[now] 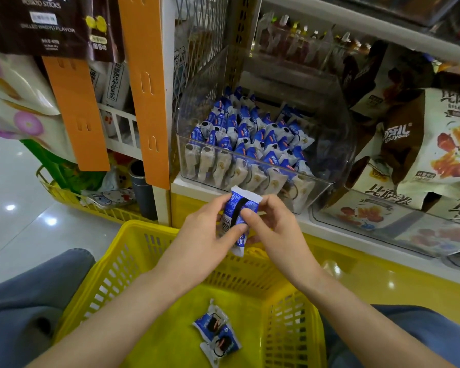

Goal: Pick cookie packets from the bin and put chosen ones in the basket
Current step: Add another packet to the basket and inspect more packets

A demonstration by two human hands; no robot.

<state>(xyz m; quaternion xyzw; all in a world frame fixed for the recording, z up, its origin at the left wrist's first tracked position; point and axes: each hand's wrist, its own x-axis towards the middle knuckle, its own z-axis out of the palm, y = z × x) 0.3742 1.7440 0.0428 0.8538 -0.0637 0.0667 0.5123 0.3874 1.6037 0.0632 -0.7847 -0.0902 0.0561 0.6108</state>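
Left hand (205, 235) and right hand (276, 235) hold one cookie packet (240, 208) above the yellow basket (133, 251).

Both hands have fingers and thumbs curled round the sides of the blue-and-white packet, pinching it between them; it stands roughly upright, its crimped top edge showing above the fingertips. Directly below the hands is the basket, and two more packets (217, 333) lie touching each other on its floor, beneath the gap between the wrists. Just beyond the hands, on the shelf (194, 185), stands the clear bin (337, 144), filled with rows of the same packets. Large snack bags (422, 144) lie to the right of the hands, and orange strips (149, 88) hang up to their left.
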